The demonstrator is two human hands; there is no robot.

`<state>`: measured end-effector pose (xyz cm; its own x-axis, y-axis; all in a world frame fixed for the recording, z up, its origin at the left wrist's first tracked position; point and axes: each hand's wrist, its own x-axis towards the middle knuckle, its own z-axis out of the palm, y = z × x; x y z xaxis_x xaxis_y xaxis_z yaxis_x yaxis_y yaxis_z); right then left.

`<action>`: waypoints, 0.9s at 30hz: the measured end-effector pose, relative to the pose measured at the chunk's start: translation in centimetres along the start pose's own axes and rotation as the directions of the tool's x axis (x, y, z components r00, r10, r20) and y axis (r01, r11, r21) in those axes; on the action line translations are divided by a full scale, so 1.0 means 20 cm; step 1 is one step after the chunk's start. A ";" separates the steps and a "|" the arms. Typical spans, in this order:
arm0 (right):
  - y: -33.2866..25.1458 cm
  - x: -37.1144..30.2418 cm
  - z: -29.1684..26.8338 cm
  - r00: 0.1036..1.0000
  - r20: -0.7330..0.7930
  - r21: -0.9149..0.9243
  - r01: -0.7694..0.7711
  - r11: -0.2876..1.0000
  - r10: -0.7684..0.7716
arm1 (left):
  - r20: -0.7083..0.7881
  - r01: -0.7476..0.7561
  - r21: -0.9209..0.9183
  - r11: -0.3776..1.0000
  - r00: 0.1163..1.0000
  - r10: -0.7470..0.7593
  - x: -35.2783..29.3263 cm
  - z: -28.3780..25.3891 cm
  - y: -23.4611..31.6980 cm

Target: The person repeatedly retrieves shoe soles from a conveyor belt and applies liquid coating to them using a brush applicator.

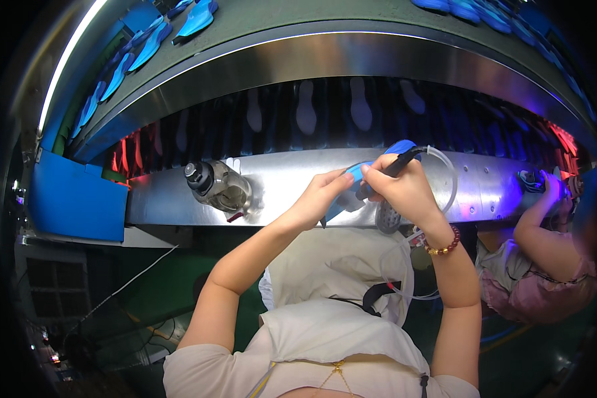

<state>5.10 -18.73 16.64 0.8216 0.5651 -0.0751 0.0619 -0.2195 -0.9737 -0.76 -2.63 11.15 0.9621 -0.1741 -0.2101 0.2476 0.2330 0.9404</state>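
A blue shoe piece (339, 207), long and sole-shaped, slants over the metal ledge in front of me. My left hand (322, 196) grips its near left side, thumb on top. My right hand (404, 189) is closed around a black pen-like tool (402, 161), and a clear hose (452, 174) loops from the tool's upper end. The tool's lower end is beside the blue piece; whether it touches is hard to tell. The piece's far end shows behind my right hand, while its middle is partly hidden by my fingers. Under my right hand sits a grey perforated object (387, 217).
A clear jar with a black cap (227, 189) stands on the metal ledge (282, 174) to the left. Beyond, several pale soles (306, 109) line a dark slot. Blue shoe pieces (151, 48) lie on the green conveyor (298, 14). At right, a co-worker's arm (536, 215) reaches over the ledge.
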 end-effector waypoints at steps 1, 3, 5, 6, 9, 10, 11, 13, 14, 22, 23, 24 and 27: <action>0.00 0.01 0.01 0.999 -0.026 0.036 -0.028 0.999 0.029 | 0.001 -0.001 0.003 1.000 1.000 0.001 0.00 0.00 -0.01; 0.01 0.03 0.02 0.997 -0.053 0.075 -0.053 0.996 0.057 | -0.046 -0.007 0.040 0.999 0.999 0.009 0.00 0.00 -0.02; 0.04 0.04 0.03 0.995 -0.081 0.101 -0.048 0.994 0.056 | -0.071 -0.006 0.066 0.998 0.997 0.011 -0.01 -0.01 -0.04; 0.07 0.06 0.01 0.994 -0.101 0.095 -0.032 0.995 0.042 | -0.095 -0.006 0.090 0.996 0.995 0.014 -0.01 -0.01 -0.04; 0.14 0.09 -0.03 0.992 -0.121 0.117 -0.033 0.993 0.047 | -0.130 0.010 0.107 0.994 0.991 0.004 -0.01 -0.03 -0.08; 0.15 0.09 -0.03 0.988 -0.142 0.121 -0.037 0.992 0.054 | -0.128 0.010 0.107 0.994 0.992 0.004 -0.02 -0.03 -0.08; 0.16 0.09 -0.04 0.985 -0.163 0.124 -0.041 0.991 0.061 | -0.139 0.051 0.042 0.998 0.989 -0.044 -0.02 -0.03 -0.08; 0.18 0.10 -0.06 0.962 -0.270 0.115 0.002 0.993 0.029 | -0.147 0.090 -0.023 0.996 0.985 -0.092 -0.03 -0.04 -0.08; 0.18 0.10 -0.09 0.957 -0.289 0.074 0.021 0.997 0.001 | -0.156 0.105 -0.137 0.985 0.980 -0.126 -0.03 -0.06 -0.10; 0.16 0.01 -0.10 0.984 -0.178 0.231 0.030 0.972 0.012 | -0.117 0.124 -0.468 0.875 0.973 -0.201 -0.05 -0.08 -0.09; 0.16 0.00 -0.10 0.988 -0.151 0.247 0.026 0.969 0.012 | -0.118 0.124 -0.467 0.876 0.972 -0.201 -0.05 -0.08 -0.08; 0.16 0.01 -0.10 0.993 -0.116 0.206 0.017 0.978 0.007 | -0.118 0.123 -0.466 0.876 0.973 -0.200 -0.05 -0.08 -0.08; 0.19 0.01 -0.11 0.993 -0.112 0.292 -0.008 0.956 0.042 | -0.075 0.144 -0.511 0.848 0.975 -0.210 -0.06 -0.07 -0.07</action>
<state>6.81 -21.12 13.36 0.8819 0.4625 -0.0916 -0.1125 0.0178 -0.9935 -2.04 -1.41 9.71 0.8943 -0.1473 -0.4225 0.4068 0.6610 0.6305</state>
